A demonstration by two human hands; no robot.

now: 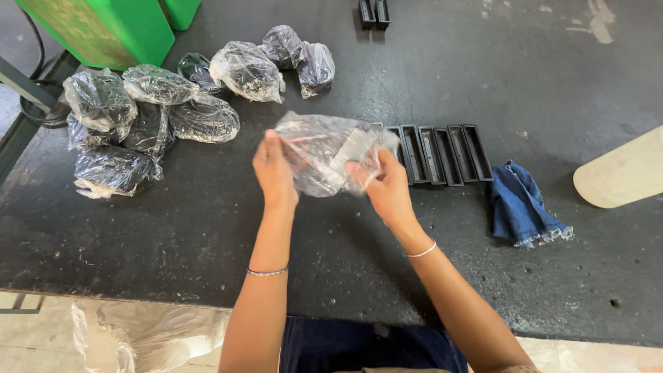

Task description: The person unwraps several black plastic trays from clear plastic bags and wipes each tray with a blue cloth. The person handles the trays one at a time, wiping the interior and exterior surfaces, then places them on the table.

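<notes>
Clear plastic bag (324,153) held above table (207,228), between both hands, long axis roughly left–right. Left hand (274,171) pinching left edge, fingers closed on film. Right hand (385,188) gripping right end, fingers (359,173) curled into plastic. Row of black rectangular trays (442,153) just behind, right. Pile of bagged dark parts (138,117) well apart, left. Blue denim rag (523,204) beside trays.

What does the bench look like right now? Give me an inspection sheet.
Surface: dark scuffed worktable, pale smears at far right.
Job's things: clear crinkled plastic bag held up by both hands; row of black rectangular plastic frames behind it.
Clutter: pile of bagged black parts; folded blue denim rag; cream rounded board.
Hands: left hand and right hand grip the bag.
Cables: black cable at left edge.
Surroundings: green box.
</notes>
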